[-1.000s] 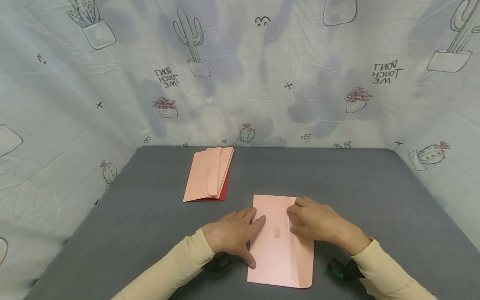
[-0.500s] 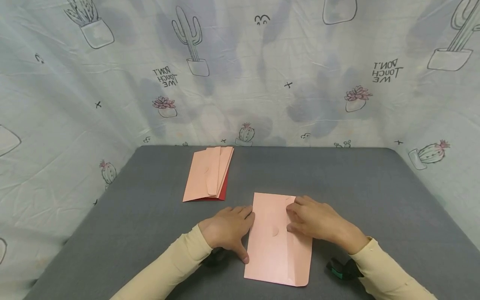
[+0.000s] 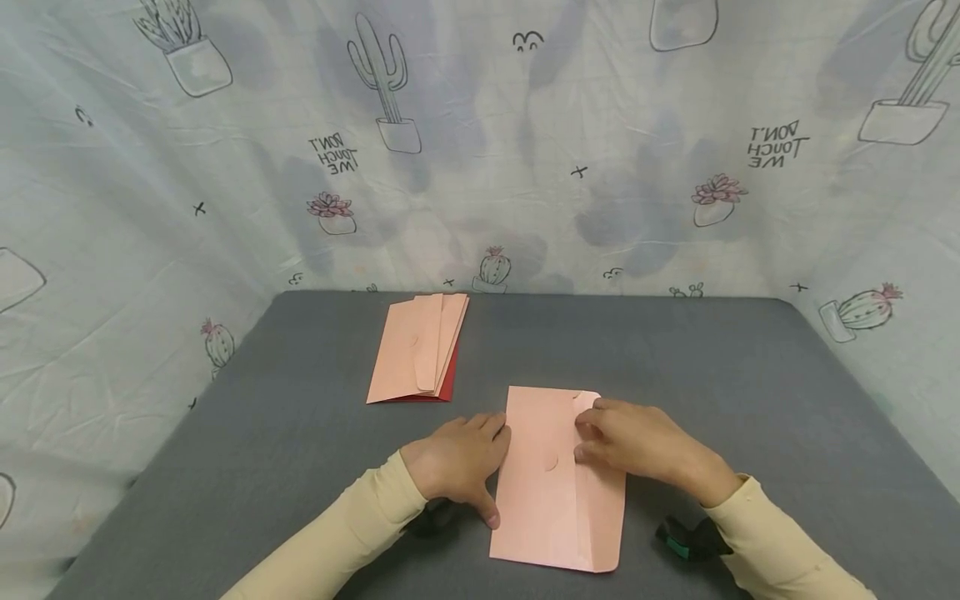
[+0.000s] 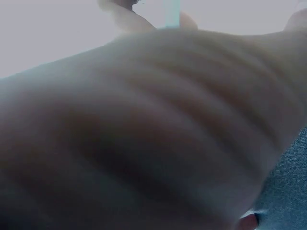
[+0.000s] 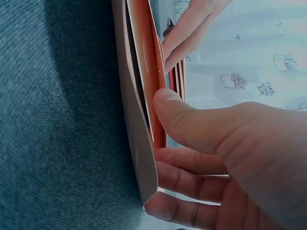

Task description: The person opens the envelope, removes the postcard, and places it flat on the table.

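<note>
Curtain (image 3: 525, 192): cactus-printed, hanging behind and at both sides of the work.
Tabletop (image 3: 697, 358): grey; it carries everything handled. It seems to offer little to stop paper sliding, so a one-sided push could turn the piece askew.
Pink envelope (image 3: 536, 508): between the hands, long side upright in the head view, its mouth gaping in the right wrist view. Uneven pressure could buckle it.
Envelope stack (image 3: 405, 354): well apart, far left, fanned slightly, something red (image 3: 448, 382) showing beneath.
Left hand (image 3: 459, 458): fingers straight and thumb apart, at the envelope's left edge; how firmly it presses cannot be told. Too light a hold could let the paper slip.
Right hand (image 3: 637, 437): thumb and bent fingers clamped on the envelope at its mouth. A hard pull there could tear the paper.
Flap (image 3: 603, 525): along the right side, partly hidden by the fingers. Bending it away from its fold line could leave a stray crease.
</note>
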`<state>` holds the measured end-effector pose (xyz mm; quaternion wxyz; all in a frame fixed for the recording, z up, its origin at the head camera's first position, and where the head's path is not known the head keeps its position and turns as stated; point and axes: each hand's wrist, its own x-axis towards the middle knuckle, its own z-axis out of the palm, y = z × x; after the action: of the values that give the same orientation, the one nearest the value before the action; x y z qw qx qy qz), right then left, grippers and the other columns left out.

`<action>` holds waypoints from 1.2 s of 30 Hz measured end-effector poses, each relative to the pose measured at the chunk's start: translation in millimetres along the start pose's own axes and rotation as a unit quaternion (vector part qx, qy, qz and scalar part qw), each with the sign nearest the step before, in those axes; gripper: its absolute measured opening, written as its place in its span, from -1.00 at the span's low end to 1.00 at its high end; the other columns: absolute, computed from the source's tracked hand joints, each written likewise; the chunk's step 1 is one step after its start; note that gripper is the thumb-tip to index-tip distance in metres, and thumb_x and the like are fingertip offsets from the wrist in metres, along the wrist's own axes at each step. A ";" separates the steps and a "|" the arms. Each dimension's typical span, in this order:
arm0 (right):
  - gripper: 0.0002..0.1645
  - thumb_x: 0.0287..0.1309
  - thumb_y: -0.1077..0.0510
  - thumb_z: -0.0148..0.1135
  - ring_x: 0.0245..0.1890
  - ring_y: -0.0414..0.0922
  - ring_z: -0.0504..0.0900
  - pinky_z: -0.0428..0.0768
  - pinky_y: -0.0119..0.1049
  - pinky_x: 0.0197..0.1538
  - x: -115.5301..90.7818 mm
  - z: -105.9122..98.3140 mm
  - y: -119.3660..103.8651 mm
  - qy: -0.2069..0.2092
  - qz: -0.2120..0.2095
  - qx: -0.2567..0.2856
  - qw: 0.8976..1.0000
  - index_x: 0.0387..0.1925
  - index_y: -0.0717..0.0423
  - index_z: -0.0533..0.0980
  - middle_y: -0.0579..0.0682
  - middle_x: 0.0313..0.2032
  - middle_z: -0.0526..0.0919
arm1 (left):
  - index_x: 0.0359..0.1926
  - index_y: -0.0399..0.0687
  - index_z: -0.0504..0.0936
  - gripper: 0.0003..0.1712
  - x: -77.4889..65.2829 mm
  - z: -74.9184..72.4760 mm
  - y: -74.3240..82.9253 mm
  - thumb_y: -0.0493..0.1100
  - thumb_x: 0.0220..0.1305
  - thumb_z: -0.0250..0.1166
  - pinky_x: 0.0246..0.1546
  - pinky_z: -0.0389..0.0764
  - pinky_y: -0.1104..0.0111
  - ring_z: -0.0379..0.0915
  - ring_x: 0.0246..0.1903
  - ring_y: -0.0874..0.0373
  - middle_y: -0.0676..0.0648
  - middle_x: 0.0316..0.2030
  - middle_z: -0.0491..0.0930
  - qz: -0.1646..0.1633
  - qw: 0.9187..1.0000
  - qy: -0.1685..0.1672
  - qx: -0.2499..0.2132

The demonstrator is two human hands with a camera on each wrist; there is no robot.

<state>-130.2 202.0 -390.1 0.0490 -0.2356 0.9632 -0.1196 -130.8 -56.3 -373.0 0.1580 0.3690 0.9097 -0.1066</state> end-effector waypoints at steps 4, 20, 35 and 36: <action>-0.69 0.24 -0.04 0.35 -0.52 -0.33 0.32 0.28 -0.37 -0.48 1.6 -3.2 0.2 -0.001 -0.001 0.023 1.000 -0.56 -0.28 0.43 -0.30 -0.50 0.39 | 0.47 -0.13 0.32 0.34 -0.1 -0.6 0.2 0.50 -0.23 0.54 0.39 0.43 0.16 0.25 0.47 0.03 -0.11 0.49 0.28 0.000 1.000 -0.002 0.004; -0.81 0.35 0.03 0.26 -0.41 -0.38 0.51 0.48 -0.44 -0.32 6.5 -3.9 2.3 -0.030 -0.014 0.213 0.977 -0.15 -0.01 0.70 -0.24 -0.38 0.70 | 0.49 -0.16 0.30 0.37 -2.7 -0.5 0.5 0.52 -0.22 0.52 0.38 0.43 0.20 0.27 0.45 0.03 -0.13 0.49 0.26 0.001 1.000 -0.006 0.005; -0.69 0.39 0.05 0.17 -0.65 -0.27 0.58 0.61 -0.33 -0.56 7.7 9.5 7.3 -0.116 0.119 0.466 0.869 -0.13 0.26 0.59 0.00 -0.45 0.73 | 0.56 0.08 0.19 0.34 -1.5 0.0 0.9 0.41 -0.19 0.59 0.39 0.41 0.05 0.18 0.50 -0.05 -0.17 0.53 0.18 0.013 0.998 -0.003 -0.059; -0.69 0.39 0.06 0.17 -0.64 -0.25 0.60 0.63 -0.32 -0.55 8.0 10.5 7.3 -0.118 0.121 0.475 0.863 -0.13 0.28 0.58 0.00 -0.46 0.72 | 0.57 0.13 0.16 0.34 -1.3 0.4 0.9 0.39 -0.18 0.59 0.40 0.38 0.03 0.13 0.52 -0.05 -0.16 0.56 0.13 0.017 0.997 -0.005 -0.069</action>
<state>-138.9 202.3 -402.4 0.2827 -0.0776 0.7975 -0.5273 -129.2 -56.7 -373.0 0.1892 0.3719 0.9078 -0.0429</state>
